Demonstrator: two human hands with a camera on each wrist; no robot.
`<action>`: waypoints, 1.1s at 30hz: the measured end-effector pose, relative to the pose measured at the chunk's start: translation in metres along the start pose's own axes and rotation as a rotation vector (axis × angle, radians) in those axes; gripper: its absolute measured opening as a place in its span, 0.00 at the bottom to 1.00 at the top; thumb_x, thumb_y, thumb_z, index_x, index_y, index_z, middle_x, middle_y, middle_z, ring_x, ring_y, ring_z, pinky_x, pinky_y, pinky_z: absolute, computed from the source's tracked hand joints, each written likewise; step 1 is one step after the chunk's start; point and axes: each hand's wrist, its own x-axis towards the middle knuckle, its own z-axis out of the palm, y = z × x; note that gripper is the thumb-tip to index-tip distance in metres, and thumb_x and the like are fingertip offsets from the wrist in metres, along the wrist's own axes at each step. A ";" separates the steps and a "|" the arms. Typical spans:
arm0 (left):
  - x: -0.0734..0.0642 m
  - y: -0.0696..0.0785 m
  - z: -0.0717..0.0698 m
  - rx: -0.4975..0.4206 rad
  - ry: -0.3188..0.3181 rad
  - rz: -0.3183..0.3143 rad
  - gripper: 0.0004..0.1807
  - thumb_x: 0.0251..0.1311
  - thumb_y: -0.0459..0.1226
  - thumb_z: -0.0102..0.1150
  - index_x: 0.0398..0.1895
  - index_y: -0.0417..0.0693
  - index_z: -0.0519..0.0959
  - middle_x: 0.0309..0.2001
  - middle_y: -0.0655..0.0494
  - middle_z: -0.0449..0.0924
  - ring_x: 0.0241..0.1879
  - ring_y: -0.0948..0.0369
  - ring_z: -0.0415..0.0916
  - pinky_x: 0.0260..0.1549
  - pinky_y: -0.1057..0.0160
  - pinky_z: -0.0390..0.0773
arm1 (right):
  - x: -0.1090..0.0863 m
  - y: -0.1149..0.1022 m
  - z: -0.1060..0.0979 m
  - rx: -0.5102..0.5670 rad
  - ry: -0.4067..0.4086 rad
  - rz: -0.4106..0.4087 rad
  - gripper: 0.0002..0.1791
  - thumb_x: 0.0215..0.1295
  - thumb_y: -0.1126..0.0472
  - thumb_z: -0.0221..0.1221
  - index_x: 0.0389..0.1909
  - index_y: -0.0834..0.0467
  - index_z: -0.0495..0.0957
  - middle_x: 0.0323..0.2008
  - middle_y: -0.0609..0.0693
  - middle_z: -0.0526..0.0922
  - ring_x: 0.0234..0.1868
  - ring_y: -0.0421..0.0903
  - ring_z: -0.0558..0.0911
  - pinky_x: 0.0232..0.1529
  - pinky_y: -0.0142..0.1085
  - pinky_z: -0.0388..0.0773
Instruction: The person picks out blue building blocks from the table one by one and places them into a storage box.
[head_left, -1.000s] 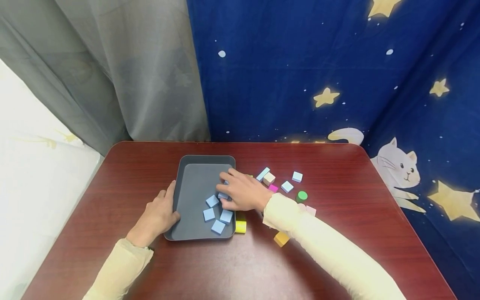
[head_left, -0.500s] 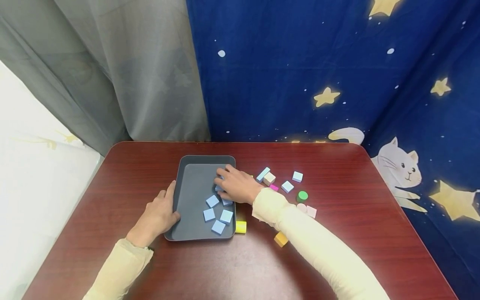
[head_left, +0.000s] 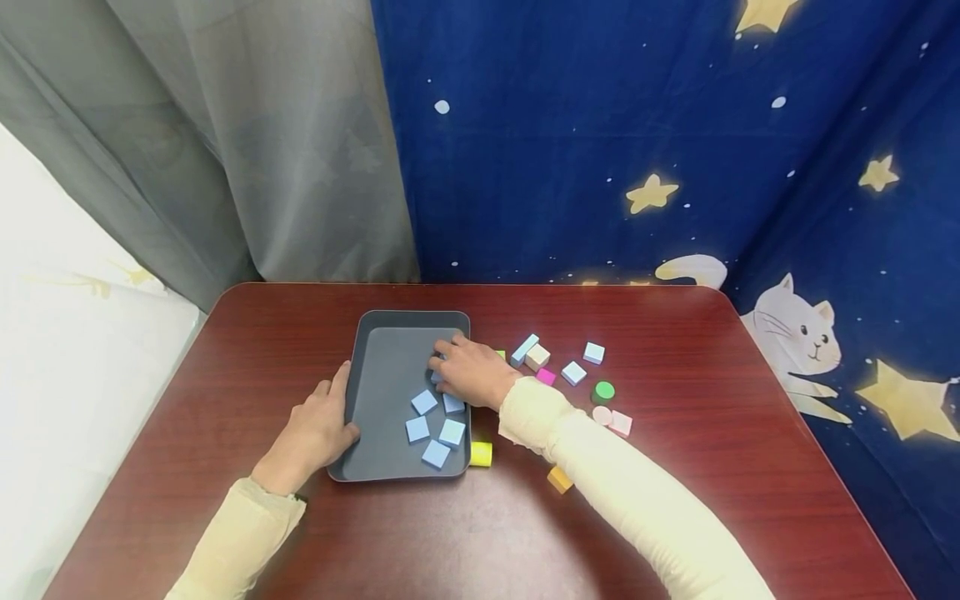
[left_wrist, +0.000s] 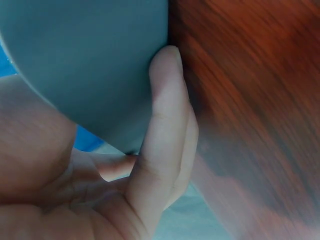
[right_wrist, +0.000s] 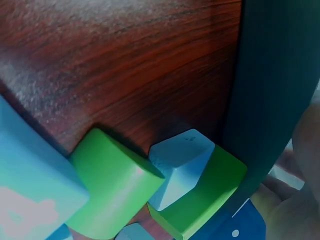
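Observation:
My left hand (head_left: 315,429) holds the left side of the dark grey tray (head_left: 408,333); in the left wrist view a finger (left_wrist: 167,110) lies along the tray's outer wall. My right hand (head_left: 472,372) reaches over the tray's right rim, its fingers bent down around a light blue block (head_left: 437,378) that they partly hide. Nearer me inside the tray lie several loose light blue square blocks, among them one block (head_left: 423,403) left of the hand and another block (head_left: 436,454) nearest me. The right wrist view shows little of the right fingers behind the tray wall.
Right of the tray on the red-brown table (head_left: 300,321) lie a yellow cylinder (head_left: 482,454), an orange block (head_left: 559,479), a green cylinder (head_left: 603,392), a magenta block (head_left: 546,377) and several pale blocks. Close against the tray wall stands a green arch-shaped block (right_wrist: 202,197).
My right hand has shifted slightly left and away from me within the tray, uncovering a blue block near the right rim. The left hand and the tray have stayed in place.

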 end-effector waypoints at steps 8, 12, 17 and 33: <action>0.000 0.001 0.000 0.000 0.000 0.001 0.56 0.61 0.31 0.68 0.87 0.32 0.46 0.67 0.20 0.68 0.46 0.29 0.80 0.46 0.33 0.82 | -0.003 0.002 0.001 0.016 0.021 -0.004 0.24 0.81 0.44 0.64 0.70 0.50 0.84 0.66 0.52 0.83 0.60 0.49 0.80 0.60 0.36 0.82; -0.001 0.001 0.000 0.000 0.003 0.007 0.56 0.61 0.31 0.69 0.87 0.32 0.46 0.67 0.19 0.69 0.48 0.28 0.80 0.48 0.31 0.81 | -0.008 0.006 -0.004 0.028 0.067 -0.030 0.23 0.82 0.44 0.63 0.69 0.51 0.84 0.66 0.52 0.83 0.62 0.50 0.79 0.64 0.37 0.78; -0.001 0.000 -0.001 -0.009 0.002 0.007 0.56 0.61 0.31 0.69 0.87 0.32 0.46 0.67 0.19 0.68 0.47 0.26 0.79 0.47 0.31 0.81 | -0.021 0.015 -0.015 0.054 0.158 -0.057 0.20 0.81 0.47 0.65 0.64 0.54 0.85 0.63 0.54 0.85 0.60 0.52 0.80 0.63 0.39 0.78; -0.002 0.000 -0.001 0.003 0.004 0.012 0.56 0.61 0.31 0.69 0.87 0.31 0.46 0.67 0.19 0.68 0.44 0.31 0.81 0.47 0.32 0.81 | -0.083 0.068 -0.006 0.180 0.239 0.102 0.16 0.77 0.56 0.68 0.61 0.56 0.86 0.55 0.54 0.84 0.54 0.54 0.80 0.55 0.44 0.84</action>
